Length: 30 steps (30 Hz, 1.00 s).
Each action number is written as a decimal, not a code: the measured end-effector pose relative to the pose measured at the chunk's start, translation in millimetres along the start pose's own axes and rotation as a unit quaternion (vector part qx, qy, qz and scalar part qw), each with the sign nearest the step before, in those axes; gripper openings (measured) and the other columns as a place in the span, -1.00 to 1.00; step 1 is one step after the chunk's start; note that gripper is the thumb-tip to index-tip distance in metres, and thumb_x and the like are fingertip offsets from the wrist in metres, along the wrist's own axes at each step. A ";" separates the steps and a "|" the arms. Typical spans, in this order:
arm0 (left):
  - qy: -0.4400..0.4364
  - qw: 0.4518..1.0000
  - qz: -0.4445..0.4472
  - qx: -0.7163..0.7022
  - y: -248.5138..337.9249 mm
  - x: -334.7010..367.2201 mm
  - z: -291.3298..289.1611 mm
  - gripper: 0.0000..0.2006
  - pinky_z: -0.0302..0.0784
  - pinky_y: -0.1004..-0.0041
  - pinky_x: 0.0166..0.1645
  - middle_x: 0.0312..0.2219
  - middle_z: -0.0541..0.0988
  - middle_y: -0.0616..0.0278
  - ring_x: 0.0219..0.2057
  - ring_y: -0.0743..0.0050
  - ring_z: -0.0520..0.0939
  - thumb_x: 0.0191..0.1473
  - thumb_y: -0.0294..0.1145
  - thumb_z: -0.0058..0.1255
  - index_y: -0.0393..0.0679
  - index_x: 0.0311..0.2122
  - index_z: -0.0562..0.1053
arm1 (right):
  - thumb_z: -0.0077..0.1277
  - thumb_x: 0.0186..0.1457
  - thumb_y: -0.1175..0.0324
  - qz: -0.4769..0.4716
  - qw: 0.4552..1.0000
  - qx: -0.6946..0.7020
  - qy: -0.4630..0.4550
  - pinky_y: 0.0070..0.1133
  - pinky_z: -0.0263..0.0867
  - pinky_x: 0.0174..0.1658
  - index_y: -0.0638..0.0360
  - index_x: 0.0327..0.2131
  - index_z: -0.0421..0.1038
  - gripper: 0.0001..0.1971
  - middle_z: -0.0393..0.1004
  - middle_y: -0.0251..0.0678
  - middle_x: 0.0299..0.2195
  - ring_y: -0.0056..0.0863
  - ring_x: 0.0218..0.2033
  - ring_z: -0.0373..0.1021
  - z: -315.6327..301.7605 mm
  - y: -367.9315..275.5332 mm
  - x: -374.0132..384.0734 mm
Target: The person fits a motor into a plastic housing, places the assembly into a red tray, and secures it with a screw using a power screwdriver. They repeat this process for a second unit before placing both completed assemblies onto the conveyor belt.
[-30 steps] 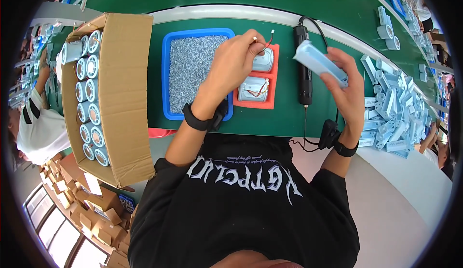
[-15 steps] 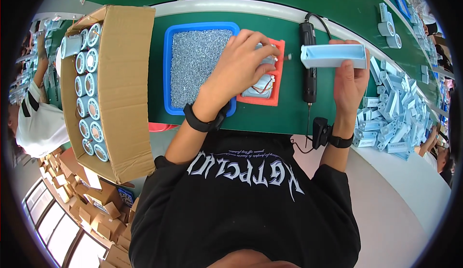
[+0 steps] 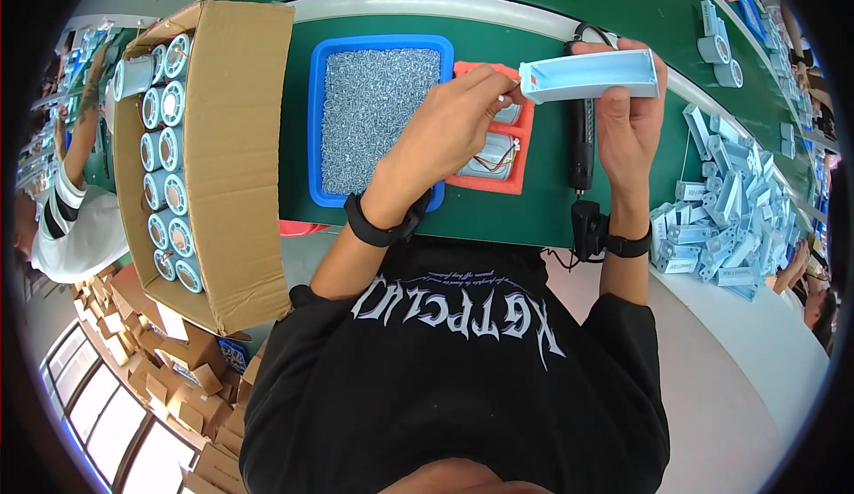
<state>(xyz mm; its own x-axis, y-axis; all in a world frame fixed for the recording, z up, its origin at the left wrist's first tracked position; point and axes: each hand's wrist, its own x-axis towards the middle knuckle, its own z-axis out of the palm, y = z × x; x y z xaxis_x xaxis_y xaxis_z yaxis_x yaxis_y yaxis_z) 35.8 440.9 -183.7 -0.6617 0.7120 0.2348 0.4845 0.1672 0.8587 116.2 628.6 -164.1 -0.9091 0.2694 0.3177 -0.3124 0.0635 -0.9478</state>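
Note:
My right hand (image 3: 628, 129) grips a light-blue plastic housing (image 3: 592, 80), a long trough-shaped piece with its hollow side showing. My left hand (image 3: 452, 125) is closed in a pinch at the housing's left end; what sits between the fingertips is too small to make out. Below that hand lies a red foam tray (image 3: 511, 181) holding light-blue cylindrical parts. One wired cylinder (image 3: 491, 158) shows clearly in the near pocket, with thin coloured leads, and another is partly covered by my fingers.
A blue bin (image 3: 316, 129) of small metal screws stands left of the tray. Farther left is a cardboard box (image 3: 240, 165) with several cylindrical parts. A black electric screwdriver (image 3: 582, 152) lies behind my right hand. Light-blue housings (image 3: 716, 209) are heaped at right. Another person (image 3: 76, 218) works at left.
My left hand has lifted from the far pocket of the foam tray to the housing's left end. The right hand has brought the housing left and slightly up, toward it.

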 end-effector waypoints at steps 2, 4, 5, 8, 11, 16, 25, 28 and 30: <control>0.016 0.999 0.021 -0.024 -1.1 -0.5 -0.4 -0.87 0.47 0.24 -0.30 -0.35 0.51 0.05 -0.35 -0.03 0.53 0.04 -0.61 -0.10 -0.28 -0.27 0.43 | -0.08 0.22 0.13 0.001 1.000 -0.006 -0.017 -0.47 0.24 0.07 0.22 0.11 0.04 -0.48 0.38 0.02 -0.03 -0.34 -0.01 0.34 2.4 -0.4 1.9; 0.013 0.999 0.023 -0.020 -2.1 -1.1 -1.2 -0.87 0.47 0.24 -0.30 -0.35 0.51 0.05 -0.35 -0.03 0.53 0.04 -0.61 -0.10 -0.28 -0.27 0.43 | -0.08 0.22 0.13 0.012 1.000 0.006 -0.019 -0.48 0.25 0.06 0.22 0.10 0.04 -0.48 0.39 0.01 -0.04 -0.36 -0.02 0.35 2.9 0.8 3.1; 0.011 0.999 0.025 -0.016 -2.9 -1.0 -1.7 -0.87 0.46 0.23 -0.31 -0.35 0.51 0.05 -0.35 -0.03 0.53 0.03 -0.61 -0.10 -0.28 -0.27 0.42 | -0.07 0.22 0.12 0.021 0.999 0.018 -0.021 -0.49 0.25 0.05 0.22 0.10 0.04 -0.47 0.39 0.01 -0.04 -0.37 -0.03 0.35 2.8 1.7 3.9; -0.001 1.000 0.020 -0.004 -3.6 -1.1 -3.4 -0.87 0.45 0.23 -0.31 -0.35 0.51 0.05 -0.35 -0.04 0.52 0.03 -0.62 -0.10 -0.29 -0.27 0.42 | -0.04 0.20 0.16 0.026 0.998 0.040 -0.032 -0.50 0.28 0.02 0.21 0.09 0.05 -0.49 0.41 -0.02 -0.06 -0.38 -0.04 0.37 2.3 3.0 2.8; -0.019 1.000 0.004 0.013 -3.0 -0.7 -5.4 -0.86 0.44 0.22 -0.32 -0.35 0.50 0.04 -0.36 -0.06 0.52 0.03 -0.62 -0.10 -0.30 -0.26 0.42 | 0.01 0.18 0.25 0.015 0.997 0.063 -0.051 -0.51 0.33 -0.02 0.18 0.06 0.06 -0.52 0.43 -0.06 -0.10 -0.38 -0.05 0.39 3.6 2.6 -0.2; -0.037 0.999 0.005 0.002 -6.1 2.3 -5.5 -0.84 0.44 0.21 -0.33 -0.39 0.51 0.01 -0.36 -0.05 0.52 -0.04 -0.63 -0.05 -0.30 -0.28 0.45 | 0.07 0.12 0.30 -0.022 0.995 0.052 -0.078 -0.49 0.34 -0.02 0.20 0.04 0.07 -0.50 0.43 -0.05 -0.09 -0.32 -0.04 0.40 10.7 0.0 -5.1; -0.039 0.999 0.014 0.025 -17.1 4.5 -4.4 -0.74 0.47 0.26 -0.25 -0.40 0.54 0.03 -0.36 0.01 0.55 -0.10 -0.62 0.01 -0.24 -0.22 0.48 | 0.18 0.01 0.29 -0.022 0.992 -0.054 -0.109 -0.50 0.34 -0.02 0.20 0.01 0.12 -0.44 0.44 -0.14 -0.09 -0.33 -0.02 0.40 9.2 -1.0 -6.9; -0.005 0.998 0.014 0.053 -13.9 0.9 -5.1 -0.67 0.46 0.27 -0.17 -0.32 0.55 0.06 -0.29 0.04 0.54 -0.12 -0.58 0.08 -0.19 -0.14 0.47 | 0.16 0.03 0.32 -0.026 0.990 -0.086 -0.108 -0.50 0.34 -0.06 0.20 0.01 0.14 -0.47 0.44 -0.13 -0.09 -0.34 -0.05 0.41 7.7 9.2 -8.6; 0.052 0.992 -0.002 0.112 -9.0 -2.6 -8.7 -0.59 0.43 0.25 -0.06 -0.20 0.54 0.08 -0.17 0.06 0.52 -0.15 -0.50 0.18 -0.14 -0.09 0.46 | 0.11 0.09 0.38 -0.058 0.980 -0.156 -0.111 -0.50 0.35 -0.13 0.20 0.01 0.16 -0.54 0.43 -0.07 -0.09 -0.33 -0.10 0.42 9.2 15.7 -6.6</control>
<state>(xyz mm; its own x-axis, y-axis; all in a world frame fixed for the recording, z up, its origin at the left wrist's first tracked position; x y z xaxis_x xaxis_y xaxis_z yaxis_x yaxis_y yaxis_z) 28.2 431.6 -188.1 -0.7138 0.6388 0.2870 0.5885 0.3251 0.7402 114.8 619.0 -180.8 -0.9207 0.0304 0.3892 -0.3492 0.3815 -0.8558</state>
